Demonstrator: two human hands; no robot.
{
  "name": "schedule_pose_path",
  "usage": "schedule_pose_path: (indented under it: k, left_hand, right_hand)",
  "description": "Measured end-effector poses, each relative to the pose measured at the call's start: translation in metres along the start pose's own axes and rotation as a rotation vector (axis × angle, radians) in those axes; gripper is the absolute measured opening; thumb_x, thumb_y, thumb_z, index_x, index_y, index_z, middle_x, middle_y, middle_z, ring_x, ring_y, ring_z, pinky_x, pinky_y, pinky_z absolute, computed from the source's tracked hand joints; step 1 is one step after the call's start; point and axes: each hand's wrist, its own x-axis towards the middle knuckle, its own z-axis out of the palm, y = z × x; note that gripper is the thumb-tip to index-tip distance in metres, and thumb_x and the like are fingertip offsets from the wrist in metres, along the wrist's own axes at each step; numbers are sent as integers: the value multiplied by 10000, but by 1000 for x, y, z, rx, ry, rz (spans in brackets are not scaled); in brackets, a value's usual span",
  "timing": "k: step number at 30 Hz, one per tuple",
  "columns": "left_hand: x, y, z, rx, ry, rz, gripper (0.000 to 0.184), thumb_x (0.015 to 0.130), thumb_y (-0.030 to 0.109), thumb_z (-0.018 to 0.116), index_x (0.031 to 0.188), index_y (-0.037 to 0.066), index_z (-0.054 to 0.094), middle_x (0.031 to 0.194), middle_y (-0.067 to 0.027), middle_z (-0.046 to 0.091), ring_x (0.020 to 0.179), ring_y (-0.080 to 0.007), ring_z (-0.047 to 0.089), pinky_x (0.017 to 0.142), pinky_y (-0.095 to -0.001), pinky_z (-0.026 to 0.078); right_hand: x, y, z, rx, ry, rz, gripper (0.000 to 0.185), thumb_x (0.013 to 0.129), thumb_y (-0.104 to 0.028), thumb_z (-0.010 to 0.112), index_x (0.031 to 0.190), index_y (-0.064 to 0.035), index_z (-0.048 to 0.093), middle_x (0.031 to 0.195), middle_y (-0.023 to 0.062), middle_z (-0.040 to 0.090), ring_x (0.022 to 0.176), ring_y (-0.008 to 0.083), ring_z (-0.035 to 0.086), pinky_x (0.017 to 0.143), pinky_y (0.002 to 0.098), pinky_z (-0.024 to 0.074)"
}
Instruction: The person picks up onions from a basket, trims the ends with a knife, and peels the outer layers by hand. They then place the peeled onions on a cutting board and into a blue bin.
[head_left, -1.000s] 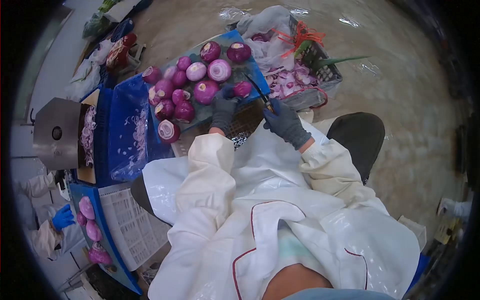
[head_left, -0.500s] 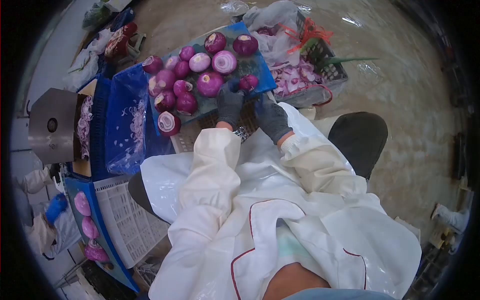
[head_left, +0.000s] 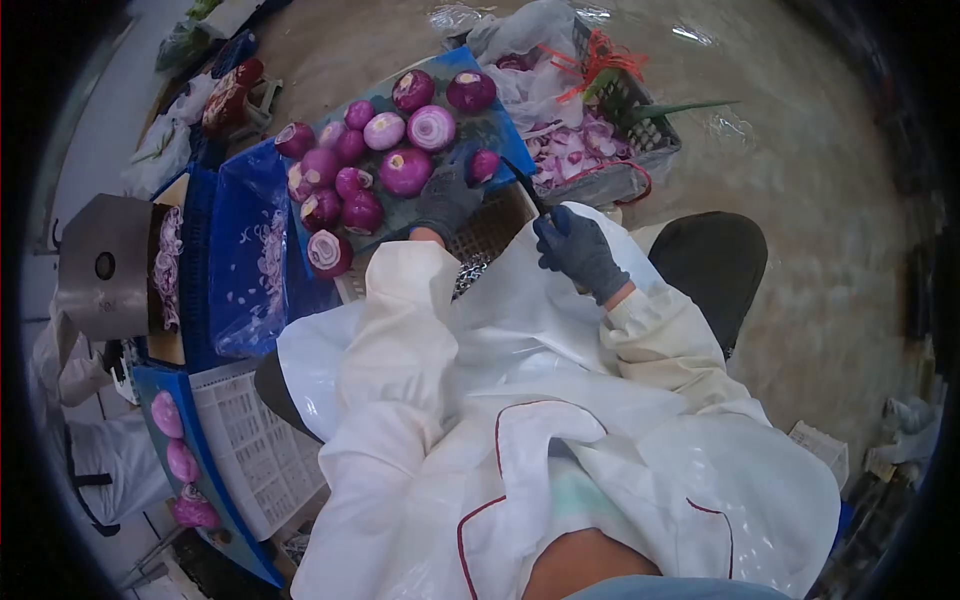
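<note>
at the left stands a grey metal machine (head_left: 100, 290) with a round hole in its face. beside it sits a blue bin (head_left: 228, 230) with a clear plastic liner, thin slices (head_left: 272, 255) scattered inside. nearer, a white lattice crate (head_left: 255, 440) lies next to a second blue board (head_left: 228, 510) bearing a row of pinkish onions (head_left: 183, 462). beyond the bin are a white plastic bag (head_left: 160, 155) and a red-topped stool (head_left: 232, 100).

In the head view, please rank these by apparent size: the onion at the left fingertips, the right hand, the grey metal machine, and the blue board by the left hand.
Largest to smallest:
1. Blue board
2. Grey metal machine
3. Right hand
4. Onion
</note>
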Motion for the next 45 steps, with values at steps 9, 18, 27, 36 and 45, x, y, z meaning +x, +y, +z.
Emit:
schedule_pose_path:
  k: [9, 18, 27, 36, 45]
  left_hand:
    - [-24, -6, 22, 102, 219, -66, 534, 763, 261, 706, 1225, 55, 534, 1173, -201, 574, 1091, -388, 551, 914, -458, 451]
    - [-16, 8, -2, -410, 136, -155, 382, 799, 142, 709, 1137, 58, 552, 1023, -105, 622, 897, -271, 624, 761, -362, 509]
    - [13, 55, -39, -1212, 29, -158, 388, 806, 47, 687, 1153, 68, 514, 1024, -66, 605, 875, -185, 639, 707, -304, 547]
    - [31, 95, -34, -1259, -53, -354, 406, 787, -13, 646, 1171, 28, 521, 1009, -104, 624, 835, -199, 644, 685, -304, 550]
    - [18, 70, -67, -1573, -127, -257, 331, 867, 67, 642, 1183, 41, 550, 1064, -101, 643, 851, -174, 637, 679, -297, 533]
  right_hand:
    - [51, 26, 30, 357, -36, 20, 231, 930, -220, 571, 975, 6, 558, 731, 115, 631, 573, 176, 655, 506, 302, 516]
    - [74, 33, 20, 93, 163, -411, 338, 932, -146, 572, 1249, -34, 544, 892, 43, 642, 688, 118, 637, 611, 282, 526]
    - [38, -36, -22, -429, 293, -743, 472, 821, -147, 635, 1286, -189, 565, 853, 125, 621, 745, 316, 625, 635, 418, 493]
    - [42, -33, -44, -630, 571, -732, 502, 756, -102, 653, 1251, -142, 579, 837, 108, 613, 752, 299, 606, 633, 429, 469]
    - [81, 53, -75, -451, 703, -425, 380, 859, -90, 558, 1237, -110, 595, 1049, 164, 662, 913, 328, 646, 792, 407, 499]
